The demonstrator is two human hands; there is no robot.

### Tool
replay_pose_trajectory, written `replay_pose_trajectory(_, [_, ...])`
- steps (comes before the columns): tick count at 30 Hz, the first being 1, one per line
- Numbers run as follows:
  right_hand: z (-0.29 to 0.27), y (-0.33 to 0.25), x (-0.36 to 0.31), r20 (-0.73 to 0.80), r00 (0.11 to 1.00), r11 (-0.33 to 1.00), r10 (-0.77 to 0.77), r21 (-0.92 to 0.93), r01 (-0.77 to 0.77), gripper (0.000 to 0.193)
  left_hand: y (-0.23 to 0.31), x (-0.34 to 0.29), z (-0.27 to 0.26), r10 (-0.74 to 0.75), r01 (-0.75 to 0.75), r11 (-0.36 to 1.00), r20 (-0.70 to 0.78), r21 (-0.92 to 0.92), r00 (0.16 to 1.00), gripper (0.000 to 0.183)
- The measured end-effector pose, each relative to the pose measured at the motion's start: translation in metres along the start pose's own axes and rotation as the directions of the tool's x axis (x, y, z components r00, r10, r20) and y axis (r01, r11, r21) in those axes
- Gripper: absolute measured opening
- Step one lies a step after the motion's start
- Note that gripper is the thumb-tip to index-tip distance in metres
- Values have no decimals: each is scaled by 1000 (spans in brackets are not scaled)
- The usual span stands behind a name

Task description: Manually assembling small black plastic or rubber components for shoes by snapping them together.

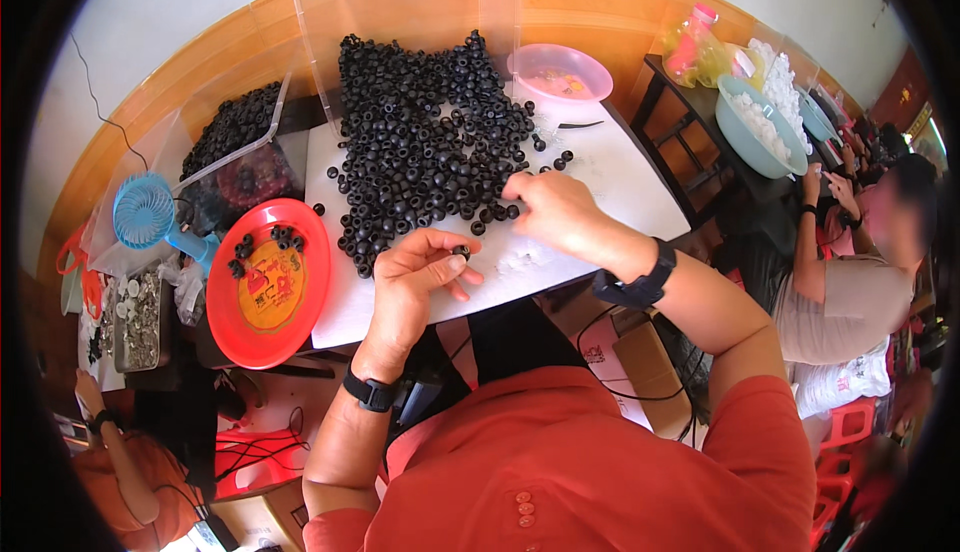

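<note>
A wide heap of round black beads with holes (pixel 420 142) spills out of a clear plastic bin (pixel 405 2) lying open toward me on a white tabletop (pixel 340 320). In front of the heap, my left hand (pixel 415 277) pinches one black bead (pixel 461 251) between thumb and fingers. My right hand (pixel 555 212) is at the heap's right front edge, its fingers bent together and pointing down at the loose beads there. Whatever sits between the right fingertips is hidden by the hand. A few single beads lie apart near the right hand.
At the left stands a red plate (pixel 318 272) with several black beads, beside a blue handheld fan (pixel 145 210) and a clear box of beads (pixel 240 137). A pink bowl (pixel 592 70) and a dark thin curved tool (pixel 581 125) lie back right. Co-workers sit on both sides.
</note>
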State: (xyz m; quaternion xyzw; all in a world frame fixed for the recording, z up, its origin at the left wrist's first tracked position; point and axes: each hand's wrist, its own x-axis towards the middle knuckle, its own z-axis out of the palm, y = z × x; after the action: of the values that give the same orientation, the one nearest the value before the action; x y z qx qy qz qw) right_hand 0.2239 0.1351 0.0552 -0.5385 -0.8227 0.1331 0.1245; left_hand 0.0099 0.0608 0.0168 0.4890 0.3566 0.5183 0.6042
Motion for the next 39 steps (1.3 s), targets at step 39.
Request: replay_pose_trajectory(39, [-32,42,50,114,987,979,-116,-156,133,32,-5,-14,-6,49,-45,998,-92,41,995,19])
